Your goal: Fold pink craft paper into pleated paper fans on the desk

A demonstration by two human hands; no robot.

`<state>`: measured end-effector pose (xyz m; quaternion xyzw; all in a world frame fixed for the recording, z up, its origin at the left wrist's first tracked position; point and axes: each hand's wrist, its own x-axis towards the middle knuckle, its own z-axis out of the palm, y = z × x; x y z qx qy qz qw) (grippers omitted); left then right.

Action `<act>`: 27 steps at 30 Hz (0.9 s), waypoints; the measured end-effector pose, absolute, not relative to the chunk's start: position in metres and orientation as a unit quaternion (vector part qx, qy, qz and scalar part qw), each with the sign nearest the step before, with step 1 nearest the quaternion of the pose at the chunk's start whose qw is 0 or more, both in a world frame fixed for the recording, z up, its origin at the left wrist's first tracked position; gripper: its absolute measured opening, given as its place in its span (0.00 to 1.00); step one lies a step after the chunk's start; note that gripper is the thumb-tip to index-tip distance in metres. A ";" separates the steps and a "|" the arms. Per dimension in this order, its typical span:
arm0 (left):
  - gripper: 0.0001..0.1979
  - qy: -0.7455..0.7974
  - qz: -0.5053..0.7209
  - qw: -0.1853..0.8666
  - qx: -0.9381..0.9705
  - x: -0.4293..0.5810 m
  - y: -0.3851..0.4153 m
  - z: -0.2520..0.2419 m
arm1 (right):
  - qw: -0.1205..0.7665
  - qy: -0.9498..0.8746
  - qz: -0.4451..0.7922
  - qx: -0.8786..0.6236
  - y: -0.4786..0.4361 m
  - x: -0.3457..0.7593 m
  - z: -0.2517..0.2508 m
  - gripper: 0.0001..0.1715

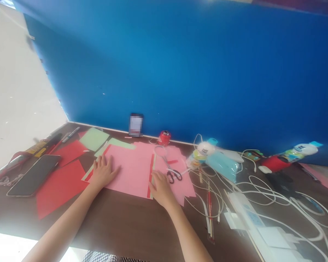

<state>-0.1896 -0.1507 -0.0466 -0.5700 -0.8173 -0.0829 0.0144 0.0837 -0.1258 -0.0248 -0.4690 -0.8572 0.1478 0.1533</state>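
A pink sheet of paper (131,169) with red and pale strips along its left and right sides lies flat before me. On its left edge rests my left hand (102,173), fingers spread. My right hand (160,186) lies on the right edge, over the red and pale strips, with its fingers stretched out. Just beyond the right hand are scissors (174,175) with dark handles, on more pink paper (186,187). Red sheets (61,187) and light green sheets (94,139) lie to the left.
A phone (34,175) lies at the left. A red round object (164,137) and a small framed card (136,124) stand near the blue wall. Glue bottles (200,153), a turquoise packet (222,165), tangled white cables and a power strip (248,214) crowd the right.
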 end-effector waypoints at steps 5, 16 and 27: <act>0.37 -0.815 -0.082 0.016 -0.574 -0.184 -0.155 -0.044 | 0.212 -0.859 0.138 -0.445 -0.127 0.080 -0.019 0.12; 0.31 -0.628 -0.165 0.000 -0.760 -0.140 -0.168 -0.046 | 0.176 -0.890 0.207 -0.366 -0.135 0.075 -0.015 0.22; 0.20 -0.550 -0.146 -0.010 -0.822 -0.126 -0.154 -0.028 | 0.201 -0.898 0.182 -0.346 -0.132 0.071 -0.022 0.21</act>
